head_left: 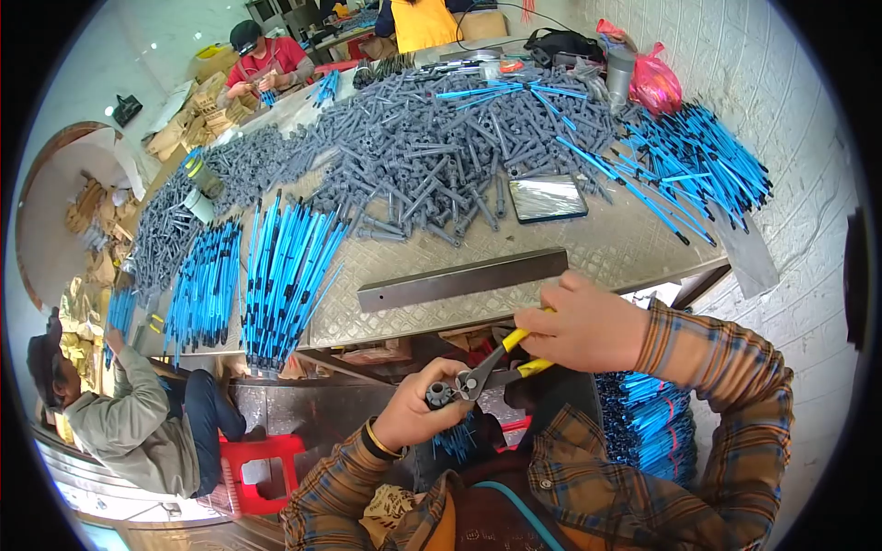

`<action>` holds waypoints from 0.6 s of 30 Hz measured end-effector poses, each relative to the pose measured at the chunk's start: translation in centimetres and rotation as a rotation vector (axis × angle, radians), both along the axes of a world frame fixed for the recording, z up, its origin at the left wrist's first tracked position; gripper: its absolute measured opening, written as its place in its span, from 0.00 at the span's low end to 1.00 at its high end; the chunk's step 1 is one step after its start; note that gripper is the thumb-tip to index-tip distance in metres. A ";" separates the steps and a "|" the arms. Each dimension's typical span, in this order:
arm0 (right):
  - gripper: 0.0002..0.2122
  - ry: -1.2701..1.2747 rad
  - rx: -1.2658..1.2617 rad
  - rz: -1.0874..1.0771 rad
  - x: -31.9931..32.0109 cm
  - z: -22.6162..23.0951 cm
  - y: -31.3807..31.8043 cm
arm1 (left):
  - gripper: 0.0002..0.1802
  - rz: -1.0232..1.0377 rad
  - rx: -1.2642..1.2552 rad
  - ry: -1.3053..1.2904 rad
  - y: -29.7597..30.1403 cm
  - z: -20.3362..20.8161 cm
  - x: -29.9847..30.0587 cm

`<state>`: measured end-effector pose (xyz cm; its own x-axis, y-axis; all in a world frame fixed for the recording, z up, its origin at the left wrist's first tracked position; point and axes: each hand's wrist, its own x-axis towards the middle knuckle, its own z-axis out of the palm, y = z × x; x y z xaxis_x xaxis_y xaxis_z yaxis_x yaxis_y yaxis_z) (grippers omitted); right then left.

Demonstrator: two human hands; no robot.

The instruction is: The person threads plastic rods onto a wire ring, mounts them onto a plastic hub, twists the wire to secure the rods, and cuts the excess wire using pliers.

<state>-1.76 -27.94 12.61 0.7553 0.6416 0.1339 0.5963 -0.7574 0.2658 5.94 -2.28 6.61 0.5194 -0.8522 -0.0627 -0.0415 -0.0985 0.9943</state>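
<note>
My right hand (pixel 588 321) is closed on a pair of pliers (pixel 474 378) with yellow handles, which are spread apart. The plier jaws reach down to my left hand (pixel 415 409), just in front of my body. In that hand a dark grey ribbed plastic part (pixel 439 395) is gripped, its round end facing up beside the jaws. Whether the jaws bite on it or on something thin next to it, I cannot tell. Blue rods (pixel 454 443) show below my left hand; my fingers hide how they join the grey part.
A metal bar (pixel 464 279) lies along the table's near edge (pixel 404 326). Behind it are a flat tray (pixel 548 197) and a large heap of grey plastic tubes (pixel 413 138). Blue rods (pixel 289 266) lie left and right. Co-workers (pixel 138 432) sit at left and far back.
</note>
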 end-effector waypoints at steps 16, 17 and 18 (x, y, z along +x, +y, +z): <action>0.33 0.595 1.050 0.144 -3.9 -8.0 2.5 | 0.24 -0.004 -0.069 -0.099 0.8 -0.5 -0.3; 0.33 0.611 1.059 0.134 -3.3 -7.1 1.8 | 0.24 -0.006 -0.063 -0.079 0.5 -0.6 -0.3; 0.33 0.493 0.898 0.079 -3.1 -6.1 1.7 | 0.24 0.011 -0.058 -0.050 0.7 -0.5 -0.4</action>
<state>-4.88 -26.22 6.48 0.8160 0.5082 0.2754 0.5428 -0.5099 -0.6673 5.58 -1.57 6.07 0.5303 -0.8477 0.0134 -0.0907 -0.0411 0.9950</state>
